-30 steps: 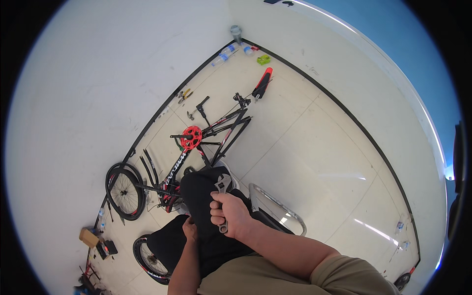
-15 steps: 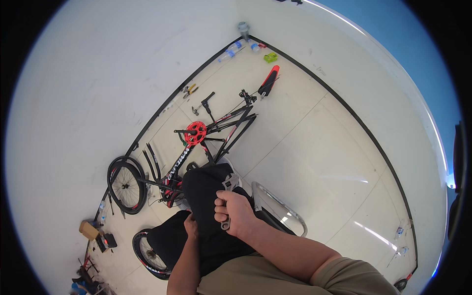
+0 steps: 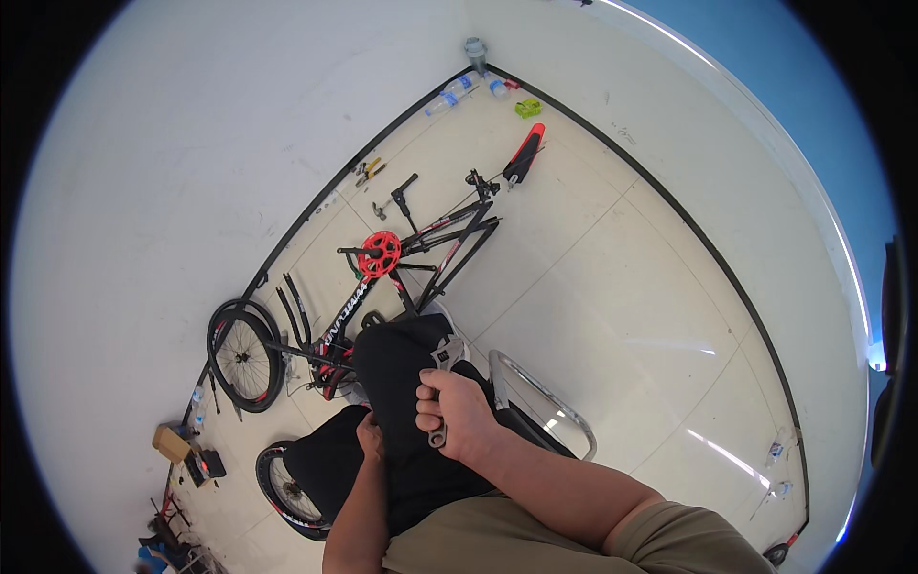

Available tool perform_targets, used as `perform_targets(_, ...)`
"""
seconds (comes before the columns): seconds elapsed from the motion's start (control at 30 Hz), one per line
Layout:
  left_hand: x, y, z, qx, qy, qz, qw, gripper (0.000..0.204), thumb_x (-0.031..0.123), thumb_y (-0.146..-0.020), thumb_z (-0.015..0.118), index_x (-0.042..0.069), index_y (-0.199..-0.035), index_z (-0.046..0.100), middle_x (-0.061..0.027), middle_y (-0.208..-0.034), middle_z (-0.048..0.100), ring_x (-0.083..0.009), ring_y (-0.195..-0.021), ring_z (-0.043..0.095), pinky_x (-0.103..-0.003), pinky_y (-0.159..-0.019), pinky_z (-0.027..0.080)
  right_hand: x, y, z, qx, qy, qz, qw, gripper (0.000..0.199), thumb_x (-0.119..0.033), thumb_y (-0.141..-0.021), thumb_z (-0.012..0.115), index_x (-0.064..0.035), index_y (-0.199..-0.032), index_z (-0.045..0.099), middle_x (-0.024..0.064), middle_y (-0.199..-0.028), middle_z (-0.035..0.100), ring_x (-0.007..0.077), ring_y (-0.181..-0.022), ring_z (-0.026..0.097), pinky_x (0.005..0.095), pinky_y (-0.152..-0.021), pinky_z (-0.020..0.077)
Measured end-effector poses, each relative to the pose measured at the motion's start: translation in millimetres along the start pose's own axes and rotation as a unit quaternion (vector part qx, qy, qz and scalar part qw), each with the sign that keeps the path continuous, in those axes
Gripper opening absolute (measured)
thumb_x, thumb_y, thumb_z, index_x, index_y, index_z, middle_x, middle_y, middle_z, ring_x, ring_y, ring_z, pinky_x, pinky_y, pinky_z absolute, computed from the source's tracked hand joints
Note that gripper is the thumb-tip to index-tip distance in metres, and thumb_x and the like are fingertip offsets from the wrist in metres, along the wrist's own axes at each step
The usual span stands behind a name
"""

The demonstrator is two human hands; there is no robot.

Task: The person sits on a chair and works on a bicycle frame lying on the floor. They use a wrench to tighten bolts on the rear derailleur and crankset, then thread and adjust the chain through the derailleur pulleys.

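Observation:
My right hand [image 3: 457,409] is closed around the middle of a grey adjustable wrench [image 3: 446,350], held above my black-trousered right thigh. The wrench's jaw end sticks out past my thumb, and the holed handle end shows below my fingers. Between my thighs rests my left hand [image 3: 370,436], its fingers mostly hidden against the black cloth. Beyond my knees lies a black bicycle frame [image 3: 345,308] on its side, with a red chainring [image 3: 380,254] and crank facing up. The frame's near end is partly hidden by my leg.
Left of the frame lie a wheel [image 3: 245,360] and a black fork [image 3: 295,308]. Another wheel [image 3: 283,486] is partly under my left leg. Farther off are a hammer [image 3: 381,209], pliers [image 3: 370,172], a red-black saddle [image 3: 524,155] and bottles. A metal chair rail [image 3: 550,397] curves at my right.
The view has shifted very slightly. Both hands and the wrench keep their places.

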State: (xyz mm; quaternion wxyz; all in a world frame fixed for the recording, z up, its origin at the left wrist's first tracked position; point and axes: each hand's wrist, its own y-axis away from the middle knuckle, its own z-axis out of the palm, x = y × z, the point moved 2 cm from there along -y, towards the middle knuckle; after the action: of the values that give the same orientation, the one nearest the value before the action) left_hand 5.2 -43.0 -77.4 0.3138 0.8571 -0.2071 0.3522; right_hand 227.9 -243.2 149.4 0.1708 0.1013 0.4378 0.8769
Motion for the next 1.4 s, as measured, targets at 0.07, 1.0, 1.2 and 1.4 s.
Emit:
perform_targets(0.07,0.9,-0.2,0.6,0.0,-0.003,0.002,1.0,0.025,0.014,-0.089,0.058,-0.003,-0.102,0.071,-0.0102,-0.087,0.073,-0.0186,-0.08,0.068,-0.031,-0.075,0.052,0.2,-0.8,-0.4,0.001,0.0,-0.001,1.0,0.01,-0.01,-0.096,0.055,-0.0105,-0.087,0.05,-0.0008,-0.075,0.046,0.0075,-0.053,0.033,0.0246,-0.046,0.03)
perform_targets(1.0,7.9,-0.8,-3.2,0.0,-0.033,-0.037,0.999,0.038,0.023,-0.083,0.071,-0.004,-0.11,0.071,-0.0141,-0.098,0.075,-0.0215,-0.091,0.071,-0.032,-0.083,0.052,2.0,1.5,-0.3,0.004,0.006,-0.009,1.0,0.01,-0.009,-0.095,0.055,-0.0099,-0.087,0.05,-0.0006,-0.075,0.046,0.0077,-0.053,0.034,0.025,-0.046,0.0307)
perform_targets(1.2,13.2,2.0,-2.2,0.005,-0.017,-0.034,0.999,0.038,0.022,-0.083,0.072,-0.005,-0.11,0.071,-0.0134,-0.099,0.075,-0.021,-0.092,0.07,-0.031,-0.083,0.052,1.7,1.0,-0.7,0.009,0.006,-0.006,1.0,0.009,-0.009,-0.095,0.056,-0.0095,-0.087,0.051,-0.0003,-0.075,0.047,0.0077,-0.053,0.035,0.0251,-0.046,0.0308)
perform_targets(1.4,26.7,5.0,-1.3,-0.006,0.007,-0.037,0.999,0.038,0.022,-0.083,0.073,-0.004,-0.11,0.071,-0.0133,-0.1,0.075,-0.0197,-0.093,0.07,-0.03,-0.083,0.052,1.3,-1.4,-1.4,0.011,0.008,-0.006,1.0,0.009,-0.009,-0.095,0.056,-0.0096,-0.088,0.05,0.0,-0.075,0.047,0.0077,-0.053,0.035,0.0249,-0.046,0.0308)
